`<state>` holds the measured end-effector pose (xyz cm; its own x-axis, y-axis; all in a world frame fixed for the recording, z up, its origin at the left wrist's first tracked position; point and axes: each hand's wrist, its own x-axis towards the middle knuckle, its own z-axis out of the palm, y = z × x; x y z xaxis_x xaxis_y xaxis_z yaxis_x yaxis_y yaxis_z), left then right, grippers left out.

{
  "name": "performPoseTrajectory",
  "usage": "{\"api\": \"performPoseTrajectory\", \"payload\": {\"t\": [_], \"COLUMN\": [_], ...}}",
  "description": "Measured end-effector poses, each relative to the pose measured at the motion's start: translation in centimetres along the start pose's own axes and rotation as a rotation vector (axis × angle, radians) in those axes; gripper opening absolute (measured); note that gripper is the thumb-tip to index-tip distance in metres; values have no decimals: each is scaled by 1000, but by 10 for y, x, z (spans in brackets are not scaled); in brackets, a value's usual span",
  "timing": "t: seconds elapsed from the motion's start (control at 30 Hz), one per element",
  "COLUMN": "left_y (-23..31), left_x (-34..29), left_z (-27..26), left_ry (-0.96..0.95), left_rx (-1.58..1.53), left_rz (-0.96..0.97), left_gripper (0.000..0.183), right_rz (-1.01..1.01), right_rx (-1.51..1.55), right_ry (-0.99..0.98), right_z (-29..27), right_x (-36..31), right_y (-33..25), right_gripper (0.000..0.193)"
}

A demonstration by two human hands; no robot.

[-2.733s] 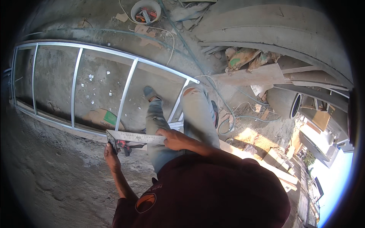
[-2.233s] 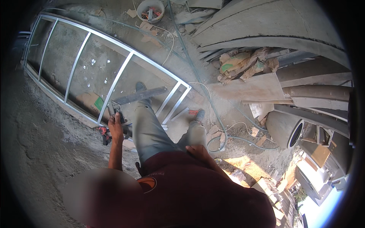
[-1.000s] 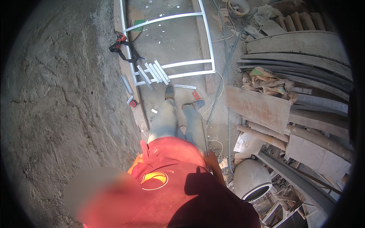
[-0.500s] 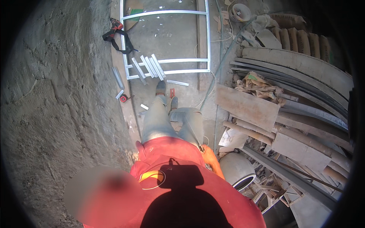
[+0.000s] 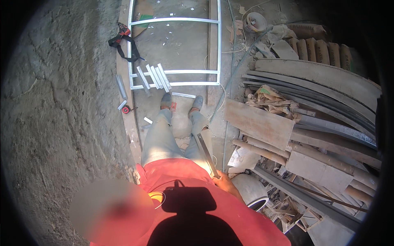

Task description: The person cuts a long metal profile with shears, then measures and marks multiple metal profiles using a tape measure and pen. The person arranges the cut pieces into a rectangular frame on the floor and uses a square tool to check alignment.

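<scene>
My right hand (image 5: 223,183) is closed round the lower end of a long, narrow metal strip (image 5: 208,155), dark along one side and pale along the other. It slants up across my right thigh; its exact kind is not plain. My left hand is out of sight. In front of my shoes lies a pale metal frame (image 5: 176,83) of thin channels with crossbars. Several short metal channel pieces (image 5: 156,76) rest across its near bars. Another cut piece (image 5: 183,95) lies by my toes, and a small red tool (image 5: 173,107) sits between my shoes.
A red and black cordless drill (image 5: 123,29) with a black strap lies at the frame's left, and a red tape measure (image 5: 126,109) sits nearer. Stacked boards (image 5: 262,123), a bucket (image 5: 254,22) and a green hose (image 5: 234,78) are on the right; a rough wall (image 5: 61,102) stands left.
My right foot has stepped forward and right, level with the left one. The strip in my right hand now shows along its length over my thigh. The whole view has shifted slightly.
</scene>
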<state>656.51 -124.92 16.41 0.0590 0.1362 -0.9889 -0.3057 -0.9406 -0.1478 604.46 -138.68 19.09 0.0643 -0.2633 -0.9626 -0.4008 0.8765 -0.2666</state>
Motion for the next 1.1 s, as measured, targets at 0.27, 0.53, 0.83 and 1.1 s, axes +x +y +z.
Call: {"api": "performPoseTrajectory", "payload": {"t": [0.27, 0.53, 0.83, 1.1], "left_y": [80, 64, 90, 283], "left_x": [23, 33, 138, 280], "left_z": [126, 181, 124, 99], "left_ry": [57, 29, 181, 692], "left_rx": [-3, 14, 543, -148], "left_rz": [130, -20, 4, 608], "left_gripper": [43, 46, 35, 28], "right_rz": [20, -99, -513, -733], "right_rx": [3, -444, -828, -906], "right_ry": [-248, -148, 322, 425], "right_z": [-64, -148, -175, -65], "right_x": [97, 191, 447, 756], "right_y": [62, 16, -165, -277], "right_gripper": [27, 62, 60, 61]}}
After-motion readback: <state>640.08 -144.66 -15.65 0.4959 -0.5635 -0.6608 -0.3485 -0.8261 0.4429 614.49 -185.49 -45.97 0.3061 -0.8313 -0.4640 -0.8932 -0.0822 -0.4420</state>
